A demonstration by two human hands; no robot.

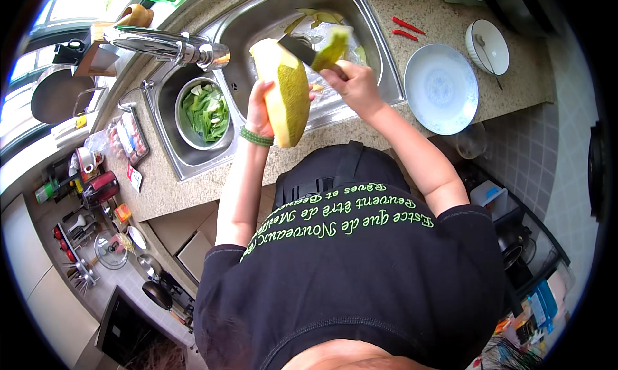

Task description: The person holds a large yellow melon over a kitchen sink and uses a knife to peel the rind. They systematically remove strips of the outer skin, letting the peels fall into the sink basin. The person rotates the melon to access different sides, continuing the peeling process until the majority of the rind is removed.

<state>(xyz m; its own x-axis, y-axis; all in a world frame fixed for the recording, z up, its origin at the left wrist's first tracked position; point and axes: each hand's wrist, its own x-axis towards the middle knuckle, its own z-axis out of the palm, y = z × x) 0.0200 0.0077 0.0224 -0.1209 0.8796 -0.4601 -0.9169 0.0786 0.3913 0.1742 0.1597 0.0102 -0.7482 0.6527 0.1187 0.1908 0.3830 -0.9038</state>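
My left hand (259, 110) holds up a large, oblong, partly peeled melon (289, 97), its fingers around the lower part. Rough green-yellow skin covers its right side, while pale flesh shows on the left. My right hand (355, 85) grips a knife with a dark blade (298, 50); the handle is mostly hidden in the fist. The blade's end is close to or against the melon's upper right side. A strip of green peel (332, 50), blurred, hangs by the blade above my right fingers. Below lies the large steel sink basin (246, 17), with cut peel (321, 17) around its drain.
A chrome faucet (149, 41) reaches over the sink from the left. The small basin holds a bowl (179, 116) of leafy greens (205, 111). Right of the sink are a plate (442, 90), a white bowl (499, 56) with a spoon, and red chilies (408, 26). Packaged food (130, 135) sits left.
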